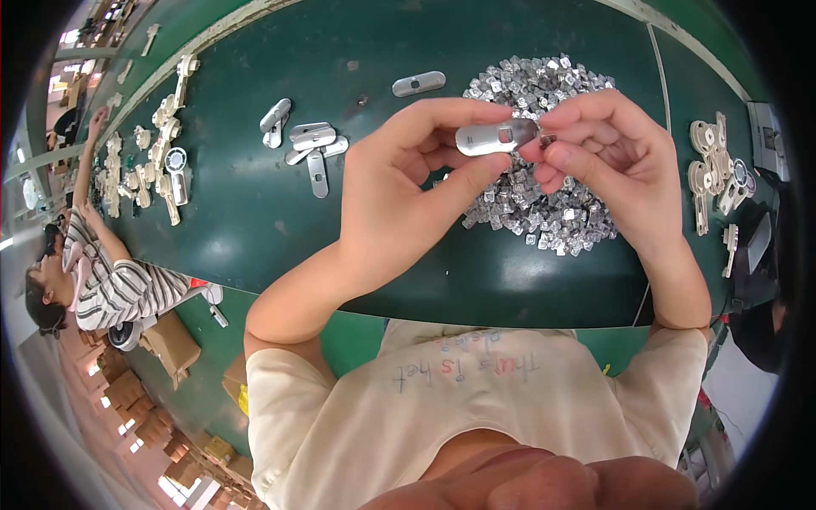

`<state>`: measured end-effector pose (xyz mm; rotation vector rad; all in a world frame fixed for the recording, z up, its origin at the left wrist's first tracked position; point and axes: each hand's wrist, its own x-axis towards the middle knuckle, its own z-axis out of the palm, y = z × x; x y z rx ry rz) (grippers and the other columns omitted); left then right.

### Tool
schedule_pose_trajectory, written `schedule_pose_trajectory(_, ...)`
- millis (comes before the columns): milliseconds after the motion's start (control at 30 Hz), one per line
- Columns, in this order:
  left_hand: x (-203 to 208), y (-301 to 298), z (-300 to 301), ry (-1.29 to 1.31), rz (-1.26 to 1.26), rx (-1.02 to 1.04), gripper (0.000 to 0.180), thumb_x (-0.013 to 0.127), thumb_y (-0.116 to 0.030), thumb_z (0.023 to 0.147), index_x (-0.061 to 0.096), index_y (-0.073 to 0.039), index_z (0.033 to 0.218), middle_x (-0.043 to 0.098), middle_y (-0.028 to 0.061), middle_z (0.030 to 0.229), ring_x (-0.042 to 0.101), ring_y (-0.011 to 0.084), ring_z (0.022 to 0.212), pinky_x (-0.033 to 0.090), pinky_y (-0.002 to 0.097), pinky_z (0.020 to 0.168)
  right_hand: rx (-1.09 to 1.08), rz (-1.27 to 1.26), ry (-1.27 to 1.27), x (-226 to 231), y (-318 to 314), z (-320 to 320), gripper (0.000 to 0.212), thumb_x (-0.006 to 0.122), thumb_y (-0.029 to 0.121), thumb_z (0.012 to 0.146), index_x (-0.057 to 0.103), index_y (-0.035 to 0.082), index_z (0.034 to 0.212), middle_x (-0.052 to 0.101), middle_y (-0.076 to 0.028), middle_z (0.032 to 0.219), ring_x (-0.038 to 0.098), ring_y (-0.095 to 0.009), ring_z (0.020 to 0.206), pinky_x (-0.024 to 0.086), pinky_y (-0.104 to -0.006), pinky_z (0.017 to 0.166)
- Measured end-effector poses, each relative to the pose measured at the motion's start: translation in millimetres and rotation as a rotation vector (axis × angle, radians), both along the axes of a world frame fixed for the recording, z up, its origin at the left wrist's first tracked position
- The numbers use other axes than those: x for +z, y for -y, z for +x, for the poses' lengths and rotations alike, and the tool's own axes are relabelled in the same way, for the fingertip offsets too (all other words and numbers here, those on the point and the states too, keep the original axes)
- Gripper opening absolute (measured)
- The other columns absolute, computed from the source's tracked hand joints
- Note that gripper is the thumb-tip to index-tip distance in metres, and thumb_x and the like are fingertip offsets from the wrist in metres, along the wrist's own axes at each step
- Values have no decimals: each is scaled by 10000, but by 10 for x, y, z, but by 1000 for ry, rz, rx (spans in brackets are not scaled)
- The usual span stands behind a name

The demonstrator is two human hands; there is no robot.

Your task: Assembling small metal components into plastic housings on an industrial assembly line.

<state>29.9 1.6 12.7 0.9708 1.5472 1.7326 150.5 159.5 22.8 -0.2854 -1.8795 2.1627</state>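
Note:
My left hand grips an oblong silver metal cover plate between thumb and fingers, held level above the table. A square hole shows near the plate's right end. Close to that end, my right hand pinches a small square metal clip between thumb and forefinger; its other fingers are curled. Whether the clip touches the plate is hard to make out. Beneath both hands spreads a heap of small shiny metal clips, partly covered by them.
Several similar plates lie loosely left of my hands, and a single plate lies farther back on the green table. White plastic assemblies stand at the left and right. A person in a striped top works at far left.

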Motion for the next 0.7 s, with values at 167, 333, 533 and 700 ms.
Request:
schedule_pose_trajectory(167,-45,8,32,106,-18,12,324,600,78,804,518,73,1117,611,135,972,621,170,881,528,267,770,-6,16,22,28,29,40,165,565,-61,823,562,-38,986,645,-160,882,616,-137,712,512,-239,636)
schedule_pose_trajectory(333,-68,-11,93,151,-46,27,298,588,85,812,520,66,1102,607,126,964,619,165,874,532,262,762,33,315,-121,-68,-62,34,153,604,-75,782,594,-12,920,559,-116,957,549,-133,825,451,-251,732)
schedule_pose_trajectory(533,-99,-16,161,-75,-22,-23,296,589,108,801,516,53,1083,592,110,1002,600,149,875,513,240,747,14,188,-40,-118,3,23,144,626,-61,745,563,18,847,492,-80,993,486,-125,916,386,-263,802)
schedule_pose_trajectory(700,-146,-42,171,-25,-49,-48,300,572,119,804,511,56,1091,593,115,1006,604,157,877,513,247,749,71,-279,82,-141,33,-5,187,583,-36,795,457,51,902,496,-53,967,497,-100,856,410,-222,709)
